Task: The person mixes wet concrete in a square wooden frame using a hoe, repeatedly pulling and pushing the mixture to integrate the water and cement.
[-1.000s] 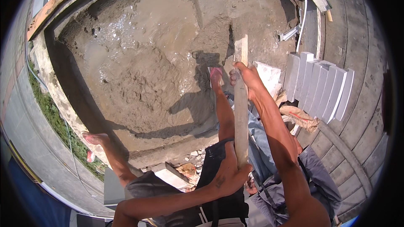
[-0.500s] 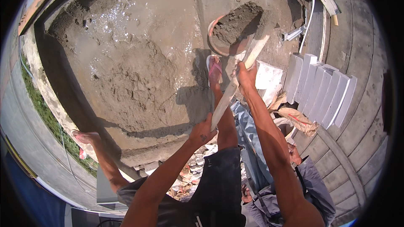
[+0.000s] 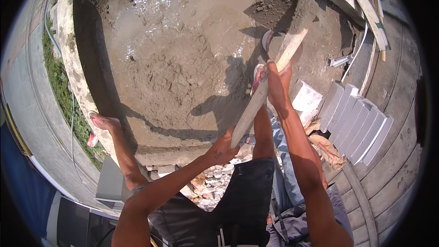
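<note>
My left hand (image 3: 222, 148) is closed around the lower end of a hoe's wooden handle (image 3: 251, 107). Further up the same handle, my right hand (image 3: 279, 82) grips it. The mud-caked hoe blade (image 3: 274, 9) is raised at the far end, with wet mortar on its face. Below the blade is a round bucket (image 3: 266, 41), partly hidden by the handle and my right hand. Wet grey mortar (image 3: 173, 73) lies heaped in the shallow mixing pit to the left, with shiny water at its far side.
My sandalled feet straddle the pit's near corner; one foot (image 3: 104, 121) is on its pale left wall (image 3: 68, 41). Grey blocks (image 3: 359, 121) stand stacked on the right, beside a torn paper sack (image 3: 327, 151). Another person in grey clothing (image 3: 338, 206) is close at my lower right.
The hoe blade has moved from over the bucket to beyond it, uncovering part of the bucket. Both hands keep their hold on the handle. The whole view has shifted.
</note>
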Available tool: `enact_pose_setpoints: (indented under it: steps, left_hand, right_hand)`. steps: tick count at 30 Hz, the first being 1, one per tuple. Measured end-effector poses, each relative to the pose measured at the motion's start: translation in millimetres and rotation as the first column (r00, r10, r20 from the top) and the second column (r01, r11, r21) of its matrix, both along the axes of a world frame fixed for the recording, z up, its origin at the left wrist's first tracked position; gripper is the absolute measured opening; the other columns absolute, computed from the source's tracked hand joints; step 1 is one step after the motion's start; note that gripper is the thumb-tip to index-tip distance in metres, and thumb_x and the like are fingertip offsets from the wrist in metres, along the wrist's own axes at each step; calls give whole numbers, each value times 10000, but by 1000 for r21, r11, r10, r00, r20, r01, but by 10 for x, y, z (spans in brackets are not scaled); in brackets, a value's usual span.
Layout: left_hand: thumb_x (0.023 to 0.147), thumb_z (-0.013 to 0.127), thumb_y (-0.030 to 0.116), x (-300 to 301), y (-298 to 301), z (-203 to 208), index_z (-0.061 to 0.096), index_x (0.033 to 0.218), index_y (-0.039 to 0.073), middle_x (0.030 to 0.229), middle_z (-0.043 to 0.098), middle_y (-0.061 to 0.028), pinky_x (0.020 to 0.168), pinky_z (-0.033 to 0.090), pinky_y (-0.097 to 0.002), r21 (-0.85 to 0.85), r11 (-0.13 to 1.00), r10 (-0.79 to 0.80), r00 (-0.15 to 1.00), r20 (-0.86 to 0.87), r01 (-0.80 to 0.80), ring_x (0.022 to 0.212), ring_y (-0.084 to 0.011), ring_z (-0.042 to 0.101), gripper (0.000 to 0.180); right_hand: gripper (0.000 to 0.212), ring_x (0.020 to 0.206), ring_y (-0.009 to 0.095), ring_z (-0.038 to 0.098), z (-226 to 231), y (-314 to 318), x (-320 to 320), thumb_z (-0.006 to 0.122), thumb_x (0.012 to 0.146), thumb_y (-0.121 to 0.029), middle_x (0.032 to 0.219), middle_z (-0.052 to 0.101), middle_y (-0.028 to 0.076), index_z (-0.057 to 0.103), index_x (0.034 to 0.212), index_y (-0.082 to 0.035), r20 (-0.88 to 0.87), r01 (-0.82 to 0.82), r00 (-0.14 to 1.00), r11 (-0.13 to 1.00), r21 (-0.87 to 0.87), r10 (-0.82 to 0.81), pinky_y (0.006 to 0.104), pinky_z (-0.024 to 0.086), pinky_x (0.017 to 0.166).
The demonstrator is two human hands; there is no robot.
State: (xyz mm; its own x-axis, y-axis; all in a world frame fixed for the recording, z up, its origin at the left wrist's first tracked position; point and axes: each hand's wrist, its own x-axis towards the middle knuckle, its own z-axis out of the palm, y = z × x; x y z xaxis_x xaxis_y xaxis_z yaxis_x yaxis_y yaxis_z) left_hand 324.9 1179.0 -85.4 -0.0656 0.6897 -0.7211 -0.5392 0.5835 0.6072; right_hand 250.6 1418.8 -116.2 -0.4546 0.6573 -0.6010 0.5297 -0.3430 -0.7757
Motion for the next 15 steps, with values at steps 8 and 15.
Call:
enact_pose_setpoints:
  steps: [8, 15]
  left_hand:
    - [841, 644, 90, -489, -408, -638, 413, 1293, -41, 899, 591, -148, 556, 475, -338, -285, 863, 450, 891, 56, -418, 678, -182, 582, 524]
    - [833, 594, 78, 193, -1173, 46, 414, 1134, -34, 726, 510, -62, 424, 392, -326, -678, 663, 514, 852, 102, -318, 510, -118, 491, 369]
  right_hand:
    - [295, 564, 190, 581, -2116, -987, -600, 618, 905, -153, 781, 571, 117, 493, 1046, 74, 390, -300, 868, 950, -83, 308, 355, 512, 465]
    - [235, 533, 215, 580, -2181, -2405, 730, 607, 932, -154, 730, 561, 113, 491, 1016, 32, 481, -84, 780, 828, -554, 400, 387, 516, 451]
